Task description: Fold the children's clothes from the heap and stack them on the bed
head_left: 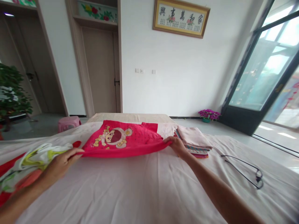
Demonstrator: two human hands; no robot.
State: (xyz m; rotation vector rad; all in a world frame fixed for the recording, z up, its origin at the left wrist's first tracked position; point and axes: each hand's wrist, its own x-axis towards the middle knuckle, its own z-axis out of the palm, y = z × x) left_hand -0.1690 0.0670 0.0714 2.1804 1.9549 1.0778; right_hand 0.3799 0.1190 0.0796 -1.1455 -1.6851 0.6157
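A red children's shirt (pixel 140 137) with a cartoon figure printed on it is spread over the pale cloth in front of me. Its near edge is stretched between my two hands and looks slightly raised. My left hand (pixel 66 158) pinches the left corner of that edge. At the right corner, my right hand (pixel 176 144) grips the fabric between thumb and fingers. Just beyond my right hand stands a stack of folded clothes (pixel 193 138), with a pale pink piece on top. Beside my left forearm lies a loose heap of clothes (pixel 39 158) in white, yellow-green and red.
A pair of glasses (pixel 258 177) rests with its arms unfolded on the wrinkled pale sheet (pixel 140 193) at right. Behind the covered surface are a pink stool (pixel 68 123), a pot of purple flowers (pixel 209 115) and a glass door (pixel 261 71). A leafy plant (pixel 12 90) stands at far left.
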